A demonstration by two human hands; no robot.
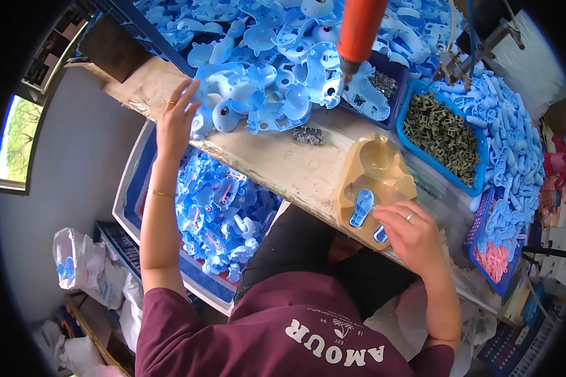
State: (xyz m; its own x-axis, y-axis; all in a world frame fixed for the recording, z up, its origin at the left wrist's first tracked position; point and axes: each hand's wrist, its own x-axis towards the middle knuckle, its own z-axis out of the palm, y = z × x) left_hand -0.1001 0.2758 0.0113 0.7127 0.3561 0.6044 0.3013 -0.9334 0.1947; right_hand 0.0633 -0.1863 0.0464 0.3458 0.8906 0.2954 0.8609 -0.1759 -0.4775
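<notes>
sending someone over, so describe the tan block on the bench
Start at the wooden bench and follow its near edge to the right hand. The tan block is there, its moulded hollows and colour unlike the bright blue tray beyond.

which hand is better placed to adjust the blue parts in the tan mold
Probably the right hand: it is at a blue part in the tan mold, while the left hand is by the blue shells.

Glossy smooth plastic is seen on blue shells (297, 100) and tan fixture (391, 186), rough scuffed wood on bench top (289, 164), matt cloth on maroon shirt (277, 305)
</notes>
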